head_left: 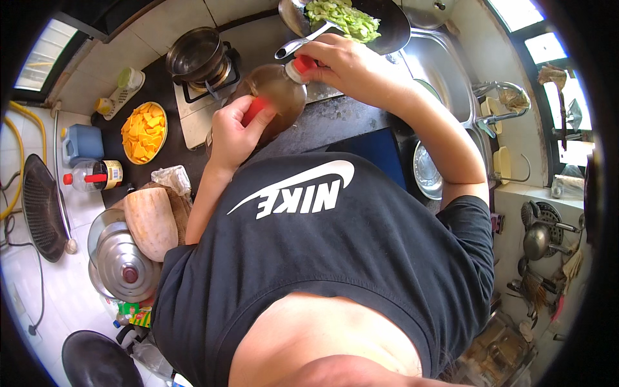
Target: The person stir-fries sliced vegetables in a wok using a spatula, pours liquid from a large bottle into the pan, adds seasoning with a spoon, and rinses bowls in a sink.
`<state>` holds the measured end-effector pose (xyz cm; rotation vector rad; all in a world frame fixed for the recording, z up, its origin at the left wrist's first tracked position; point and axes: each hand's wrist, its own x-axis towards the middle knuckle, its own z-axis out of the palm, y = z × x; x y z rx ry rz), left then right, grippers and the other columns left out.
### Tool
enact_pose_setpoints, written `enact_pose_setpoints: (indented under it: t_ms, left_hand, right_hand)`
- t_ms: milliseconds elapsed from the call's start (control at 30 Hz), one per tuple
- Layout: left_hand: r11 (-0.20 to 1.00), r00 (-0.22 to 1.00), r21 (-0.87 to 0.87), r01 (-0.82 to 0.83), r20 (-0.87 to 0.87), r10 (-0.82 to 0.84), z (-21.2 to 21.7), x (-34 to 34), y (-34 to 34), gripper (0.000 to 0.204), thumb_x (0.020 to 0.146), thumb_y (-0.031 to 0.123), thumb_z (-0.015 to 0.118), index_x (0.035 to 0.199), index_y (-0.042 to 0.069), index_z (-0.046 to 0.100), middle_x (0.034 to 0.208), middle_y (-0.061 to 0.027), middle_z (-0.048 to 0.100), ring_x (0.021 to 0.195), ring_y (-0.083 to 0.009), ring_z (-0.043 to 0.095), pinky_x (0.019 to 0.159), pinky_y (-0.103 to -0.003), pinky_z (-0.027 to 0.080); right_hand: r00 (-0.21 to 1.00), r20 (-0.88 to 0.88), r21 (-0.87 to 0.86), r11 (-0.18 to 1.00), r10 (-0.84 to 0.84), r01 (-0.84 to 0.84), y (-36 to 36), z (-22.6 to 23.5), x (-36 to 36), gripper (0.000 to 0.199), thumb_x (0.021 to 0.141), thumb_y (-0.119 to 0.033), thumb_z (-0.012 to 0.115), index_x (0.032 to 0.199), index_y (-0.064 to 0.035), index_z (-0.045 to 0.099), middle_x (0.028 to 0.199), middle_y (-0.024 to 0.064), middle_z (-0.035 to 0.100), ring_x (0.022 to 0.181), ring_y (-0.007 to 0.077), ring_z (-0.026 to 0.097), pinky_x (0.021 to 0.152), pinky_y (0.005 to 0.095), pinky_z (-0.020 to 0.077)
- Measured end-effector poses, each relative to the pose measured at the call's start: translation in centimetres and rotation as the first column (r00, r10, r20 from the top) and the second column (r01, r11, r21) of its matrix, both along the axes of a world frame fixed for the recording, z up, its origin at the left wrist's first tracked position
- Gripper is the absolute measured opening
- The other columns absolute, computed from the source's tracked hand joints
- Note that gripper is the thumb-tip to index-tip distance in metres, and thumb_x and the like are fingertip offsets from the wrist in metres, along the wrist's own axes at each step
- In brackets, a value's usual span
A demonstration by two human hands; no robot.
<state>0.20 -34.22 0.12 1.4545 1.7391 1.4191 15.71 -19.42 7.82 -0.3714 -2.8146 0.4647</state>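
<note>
A large, clear plastic jug (pixel 284 93) of brownish liquid, probably cooking oil, is tilted in front of my chest, its neck toward the upper right. My left hand (pixel 233 134) is closed around its red handle (pixel 257 111). My right hand (pixel 351 69) pinches the red cap (pixel 304 63) at the jug's neck between thumb and fingers. Just beyond the right fingers, a utensil with a metal handle (pixel 291 48) reaches out from a wok (pixel 392 26) holding sliced green vegetables (pixel 343 18). Whether those fingers touch the utensil I cannot tell.
A dark pot (pixel 195 55) stands on the gas stove (pixel 188 119). Left of it lies a plate of orange slices (pixel 144 132). Nearer are a cut gourd (pixel 151 222) and a lidded metal pot (pixel 129 258). The sink (pixel 438 68) and faucet (pixel 500 118) are at right.
</note>
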Motion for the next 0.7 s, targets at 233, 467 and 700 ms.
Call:
enact_pose_setpoints:
  t_ms: [233, 467, 700]
  left_hand:
    - [0.999, 0.981, 0.023, 0.041, 0.191, -0.044, -0.9, -3.0, -0.6, 0.021, 0.074, 0.019, 0.063, 0.079, -0.001, 0.059, 0.064, 0.0011, 0.055, 0.058, -0.0039, 0.045, 0.053, -0.019, 0.037]
    - [0.997, 0.925, 0.034, -0.076, 0.376, 0.057, -1.2, -7.3, -3.0, 0.015, 0.078, 0.015, 0.058, 0.072, 0.002, 0.056, 0.06, 0.0069, 0.045, 0.054, -0.0017, 0.035, 0.05, -0.016, 0.027]
    - [0.986, 0.953, 0.061, -0.156, 0.271, 0.134, -0.4, -8.3, -4.7, 0.014, 0.078, 0.014, 0.058, 0.073, 0.002, 0.056, 0.061, 0.0063, 0.046, 0.056, -0.0022, 0.037, 0.051, -0.016, 0.028]
  right_hand:
    - [0.944, -0.327, 0.054, 0.998, 0.049, -0.033, -0.3, -2.0, -0.2, 0.032, 0.069, -0.002, 0.059, 0.1, -0.005, 0.049, 0.097, 0.012, 0.048, 0.091, 0.028, 0.049, 0.076, 0.0321, 0.0415]
    - [0.856, -0.065, -0.482, 0.767, -0.513, 0.423, -2.7, -23.1, 1.9, 0.02, 0.064, -0.002, 0.058, 0.079, -0.0029, 0.045, 0.079, 0.0136, 0.051, 0.078, 0.03, 0.05, 0.068, 0.0347, 0.0417]
    - [0.909, -0.083, -0.077, 0.912, -0.408, 0.402, -4.3, -33.7, 0.6, 0.028, 0.07, -0.01, 0.058, 0.096, -0.0033, 0.049, 0.093, 0.0117, 0.055, 0.105, 0.028, 0.044, 0.089, 0.0437, 0.0315]
